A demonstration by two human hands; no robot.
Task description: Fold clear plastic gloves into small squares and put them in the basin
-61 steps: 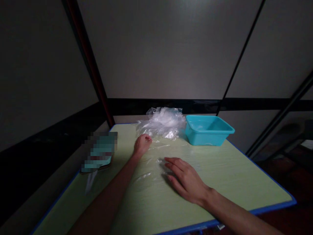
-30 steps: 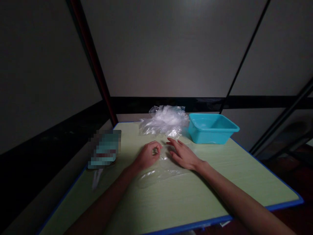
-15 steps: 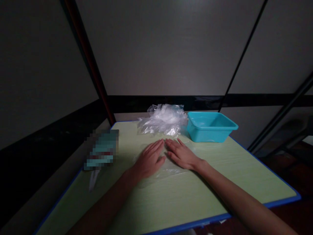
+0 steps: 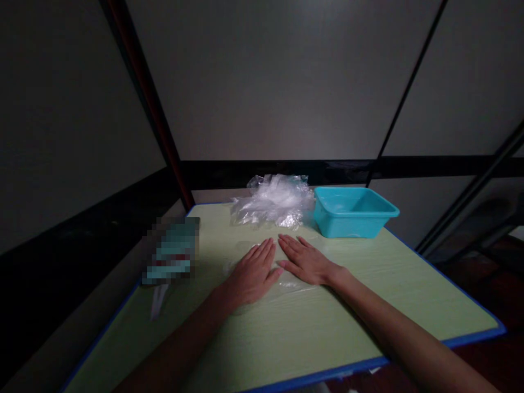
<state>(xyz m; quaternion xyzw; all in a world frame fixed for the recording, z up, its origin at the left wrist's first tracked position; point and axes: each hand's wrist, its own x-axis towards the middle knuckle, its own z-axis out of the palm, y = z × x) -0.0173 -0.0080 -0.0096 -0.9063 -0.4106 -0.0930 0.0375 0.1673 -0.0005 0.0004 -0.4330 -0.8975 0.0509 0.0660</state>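
Note:
A clear plastic bag [image 4: 286,286] lies spread on the pale green table [image 4: 295,338], thin and hard to make out against it. My left hand [image 4: 254,273] rests flat on the bag, palm down, with the thumb pointing right. Beside it, my right hand [image 4: 305,259] also lies palm down with fingers stretched out, over the bag's right part. The two thumbs nearly meet, and neither hand grips anything. Much of the bag is hidden beneath both hands.
Behind the hands sits a heap of crumpled clear plastic bags [image 4: 278,202]. A turquoise plastic basin [image 4: 352,221] stands right of the heap. At the left edge is a blurred-out greenish object [image 4: 174,254] with a whitish strip [image 4: 158,300] below it. Walls border the table behind and left.
My left hand has slid slightly right and toward me across the bag. My right hand has shifted only a little toward me. The heap and basin have stayed in place.

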